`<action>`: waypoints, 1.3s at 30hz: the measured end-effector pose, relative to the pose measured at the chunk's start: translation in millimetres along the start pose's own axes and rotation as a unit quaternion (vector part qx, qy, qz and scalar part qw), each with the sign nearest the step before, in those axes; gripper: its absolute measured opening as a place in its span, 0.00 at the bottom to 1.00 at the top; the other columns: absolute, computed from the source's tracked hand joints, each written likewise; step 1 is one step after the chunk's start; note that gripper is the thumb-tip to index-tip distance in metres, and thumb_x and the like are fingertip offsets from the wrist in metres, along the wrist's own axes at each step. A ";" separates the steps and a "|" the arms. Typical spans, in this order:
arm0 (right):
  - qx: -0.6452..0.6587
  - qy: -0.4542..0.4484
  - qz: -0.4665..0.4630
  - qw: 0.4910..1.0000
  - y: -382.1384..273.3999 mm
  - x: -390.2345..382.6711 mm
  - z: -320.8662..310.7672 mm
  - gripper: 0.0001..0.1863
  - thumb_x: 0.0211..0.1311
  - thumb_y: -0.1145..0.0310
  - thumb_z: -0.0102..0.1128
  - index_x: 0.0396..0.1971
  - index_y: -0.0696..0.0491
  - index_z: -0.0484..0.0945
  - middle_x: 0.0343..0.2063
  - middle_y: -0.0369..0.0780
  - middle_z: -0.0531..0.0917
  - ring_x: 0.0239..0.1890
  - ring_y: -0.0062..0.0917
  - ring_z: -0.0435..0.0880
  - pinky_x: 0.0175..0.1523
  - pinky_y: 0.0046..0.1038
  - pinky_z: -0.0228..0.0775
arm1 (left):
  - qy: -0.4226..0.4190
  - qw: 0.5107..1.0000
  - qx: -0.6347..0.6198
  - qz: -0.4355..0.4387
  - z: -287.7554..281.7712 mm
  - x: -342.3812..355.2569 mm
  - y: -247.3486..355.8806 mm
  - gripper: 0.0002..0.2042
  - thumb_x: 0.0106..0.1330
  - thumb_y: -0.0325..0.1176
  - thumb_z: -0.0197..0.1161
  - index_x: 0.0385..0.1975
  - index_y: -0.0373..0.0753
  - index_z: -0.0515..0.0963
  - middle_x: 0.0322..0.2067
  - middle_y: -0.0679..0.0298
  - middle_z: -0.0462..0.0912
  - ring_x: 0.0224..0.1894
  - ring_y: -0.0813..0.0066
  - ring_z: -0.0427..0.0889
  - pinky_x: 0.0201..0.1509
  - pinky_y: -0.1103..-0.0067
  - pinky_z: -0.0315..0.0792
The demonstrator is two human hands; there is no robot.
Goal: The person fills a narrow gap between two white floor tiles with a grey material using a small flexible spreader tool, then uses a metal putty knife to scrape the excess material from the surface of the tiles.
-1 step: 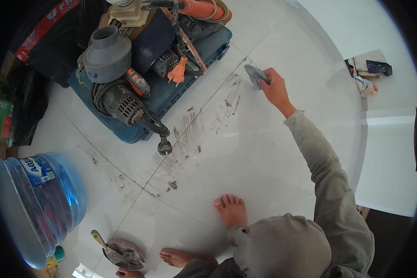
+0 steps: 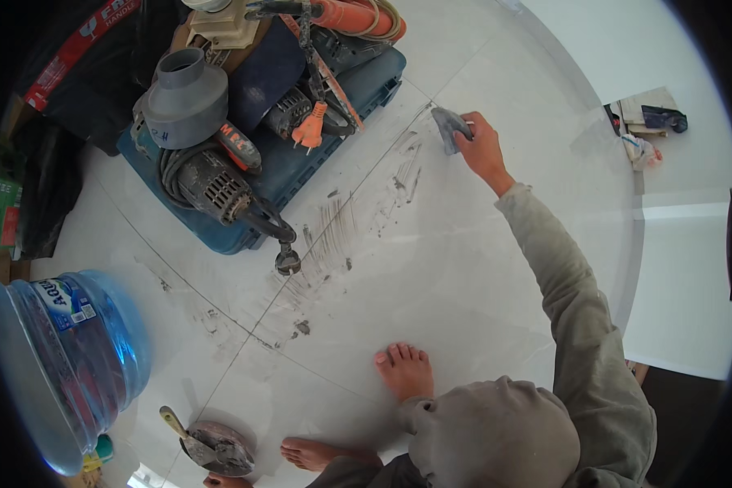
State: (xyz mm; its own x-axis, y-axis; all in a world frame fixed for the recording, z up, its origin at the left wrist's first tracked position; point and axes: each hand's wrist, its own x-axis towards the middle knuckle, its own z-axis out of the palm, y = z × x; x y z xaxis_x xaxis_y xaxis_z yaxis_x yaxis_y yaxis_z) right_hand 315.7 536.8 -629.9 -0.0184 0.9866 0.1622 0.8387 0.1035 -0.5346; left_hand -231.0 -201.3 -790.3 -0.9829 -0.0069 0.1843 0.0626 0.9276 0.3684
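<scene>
My right hand (image 2: pixel 485 153) is closed on a grey, flat spreader (image 2: pixel 449 130). The spreader's edge is at the far end of a tile joint, on or just above the white tiled floor (image 2: pixel 455 268). Dark grey smears of paste run along that joint toward me. At the lower left is a round bowl (image 2: pixel 234 449) with dark grey paste inside. A putty knife (image 2: pixel 173 423) with a pale handle rests in it. Only the fingers of my left hand (image 2: pixel 222 481) show, curled at the bowl's near rim; the picture's edge cuts off the rest.
A blue tool case (image 2: pixel 220 232) bears an angle grinder (image 2: pixel 215 187), a grey pipe reducer (image 2: pixel 189 98) and an orange plug (image 2: pixel 310 126). A large blue water bottle (image 2: pixel 81 350) lies at the left. My bare foot (image 2: pixel 405 372) stands near the joint.
My right hand has shifted slightly away from me with the spreader, which has turned a little. The bowl has hardly moved.
</scene>
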 end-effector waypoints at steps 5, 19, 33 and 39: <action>-0.148 0.091 -0.076 0.982 15.5 60.5 28.0 0.17 0.62 0.72 0.64 0.52 0.53 0.82 0.39 0.49 0.89 0.42 0.45 0.88 0.51 0.43 0.80 | 0.001 1.000 0.006 -0.012 1.0 2.1 -7.5 0.17 0.74 0.45 0.55 0.30 0.36 0.69 0.26 0.59 0.72 0.28 0.62 0.67 0.34 0.62 0.65; -0.279 0.028 -0.115 0.953 17.2 47.4 50.2 0.20 0.55 0.77 0.65 0.50 0.51 0.86 0.44 0.39 0.87 0.55 0.36 0.80 0.59 0.44 0.70 | -0.013 1.000 0.002 -0.025 -9.3 5.6 -35.3 0.18 0.73 0.44 0.57 0.27 0.38 0.63 0.25 0.65 0.65 0.27 0.68 0.61 0.33 0.64 0.63; -0.212 -0.058 -0.252 0.942 -46.6 -85.1 41.0 0.21 0.53 0.80 0.65 0.49 0.53 0.83 0.43 0.37 0.85 0.53 0.31 0.79 0.63 0.43 0.57 | -0.014 0.999 0.012 -0.038 -2.8 4.4 -37.3 0.18 0.74 0.43 0.57 0.27 0.39 0.62 0.24 0.65 0.63 0.28 0.70 0.60 0.33 0.65 0.62; -0.187 0.012 -0.194 0.963 -34.0 -62.2 30.5 0.18 0.59 0.78 0.63 0.50 0.52 0.83 0.44 0.38 0.85 0.50 0.35 0.80 0.59 0.41 0.61 | -0.004 0.999 0.015 -0.041 -6.5 4.6 -38.5 0.18 0.74 0.42 0.56 0.27 0.39 0.62 0.25 0.65 0.64 0.28 0.69 0.60 0.34 0.65 0.63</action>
State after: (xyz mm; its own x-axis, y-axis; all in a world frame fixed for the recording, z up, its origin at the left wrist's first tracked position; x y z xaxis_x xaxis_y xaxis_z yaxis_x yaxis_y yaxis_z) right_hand 271.7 475.7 -647.1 -0.3611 0.8790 0.3115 0.9085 0.4070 -0.0953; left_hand -236.9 -239.5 -797.7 -0.9859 -0.0803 0.1469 -0.0234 0.9350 0.3538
